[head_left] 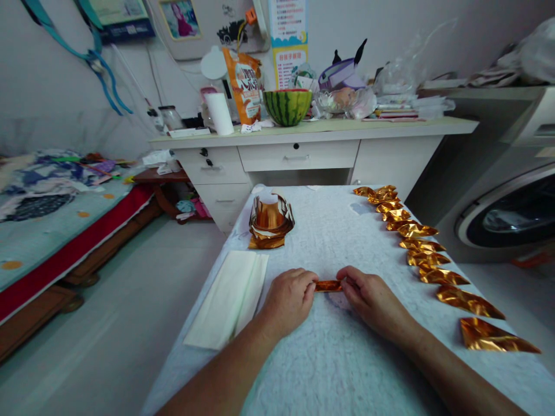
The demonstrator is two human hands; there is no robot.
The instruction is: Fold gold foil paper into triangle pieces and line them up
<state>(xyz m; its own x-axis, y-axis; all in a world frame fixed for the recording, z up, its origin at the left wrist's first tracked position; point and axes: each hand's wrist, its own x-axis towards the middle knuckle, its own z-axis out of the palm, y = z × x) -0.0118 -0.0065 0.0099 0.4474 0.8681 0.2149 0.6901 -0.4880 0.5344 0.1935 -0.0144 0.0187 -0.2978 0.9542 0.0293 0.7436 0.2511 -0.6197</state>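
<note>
A narrow strip of shiny copper-coloured foil (328, 286) spans the gap between my two hands, low over the cloth-covered table (321, 231). Its left end is pinched in the closed fingers of my left hand (291, 297). At the other end, the fingertips of my right hand (368, 297) are closed on it. Along the table's right side runs a row of several folded foil pieces (433, 274). A curled stack of foil sheets (269, 218) stands at the back left, and folded pale paper (228, 297) lies beside my left forearm.
Behind the table is a white desk (299, 153) holding a watermelon half (287, 107), an orange pouch (246, 86) and plastic bags. A washing machine (511, 196) stands at the right, a bed (65, 225) at the left.
</note>
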